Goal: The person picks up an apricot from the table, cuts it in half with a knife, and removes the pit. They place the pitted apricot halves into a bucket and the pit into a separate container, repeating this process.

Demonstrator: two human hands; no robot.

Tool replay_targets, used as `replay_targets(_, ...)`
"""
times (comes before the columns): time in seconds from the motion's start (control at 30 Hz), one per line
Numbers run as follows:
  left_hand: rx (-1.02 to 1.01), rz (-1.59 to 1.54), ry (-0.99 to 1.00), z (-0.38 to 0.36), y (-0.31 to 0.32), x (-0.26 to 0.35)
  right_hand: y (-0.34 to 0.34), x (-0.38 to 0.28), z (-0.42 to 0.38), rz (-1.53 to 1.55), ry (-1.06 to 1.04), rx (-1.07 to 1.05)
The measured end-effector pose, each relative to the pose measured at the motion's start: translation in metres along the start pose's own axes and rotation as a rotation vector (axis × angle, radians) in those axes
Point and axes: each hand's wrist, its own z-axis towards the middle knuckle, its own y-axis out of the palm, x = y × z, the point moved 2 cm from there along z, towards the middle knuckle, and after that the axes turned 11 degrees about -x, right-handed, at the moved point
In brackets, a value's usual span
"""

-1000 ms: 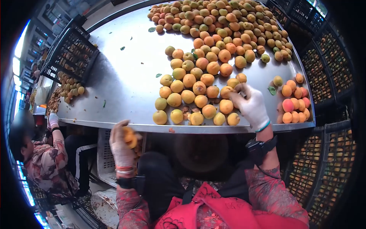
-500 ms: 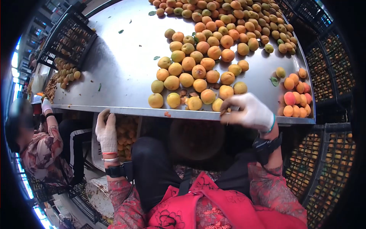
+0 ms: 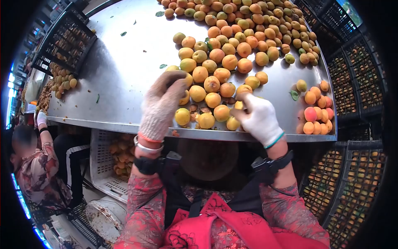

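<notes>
Yellow-orange apricots (image 3: 200, 74) lie in a loose group on the metal table (image 3: 112, 83). My left hand (image 3: 159, 103), in a knitted white glove with browned fingertips, reaches over the group's left edge. Its thumb and fingers are curved and apart beside an apricot partly hidden by them. My right hand (image 3: 261, 120), gloved in white, is at the group's front right. Its bent thumb and fingers stand apart around the near side of an apricot (image 3: 239, 106). Brown, split fruit pieces (image 3: 203, 110) lie among the front apricots.
Redder apricots (image 3: 318, 114) sit at the table's right corner, with a large heap (image 3: 265, 25) behind. Black crates of fruit (image 3: 360, 178) stand at the right. A black crate (image 3: 66, 43) tips fruit out at the left. Below are a white crate (image 3: 101, 157) and a seated co-worker (image 3: 43, 174).
My left hand has risen from the table's front edge onto the left side of the apricots. My right hand has shifted slightly left, to the front apricots. The camera view has turned a little.
</notes>
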Motion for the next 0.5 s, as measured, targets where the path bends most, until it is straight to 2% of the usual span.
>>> replay_targets(0.13,-0.047,-0.081,-0.007,0.007,0.010,-0.026,0.020,-0.012,0.015,-0.105,-0.020,-0.088)
replay_targets(0.2,-0.025,-0.117,-0.051,0.004,0.007,-0.039,0.028,-0.017,0.018,-0.284,0.030,-0.282)
replay_targets(0.27,0.000,-0.213,-0.083,0.003,0.002,-0.045,0.035,-0.018,0.022,-0.302,0.075,-0.331)
replay_targets(0.33,0.026,-0.244,-0.099,0.002,0.000,-0.046,0.033,-0.015,0.023,-0.247,0.079,-0.300)
replay_targets(0.4,-0.025,-0.147,-0.080,0.001,-0.001,-0.047,0.012,-0.023,0.026,0.068,0.172,-0.241)
replay_targets(0.47,-0.104,-0.165,-0.104,-0.001,0.002,-0.041,0.004,-0.023,0.023,0.336,0.060,-0.073)
replay_targets(0.5,-0.090,-0.171,-0.092,0.000,0.000,-0.039,0.003,-0.025,0.028,0.327,0.044,-0.079)
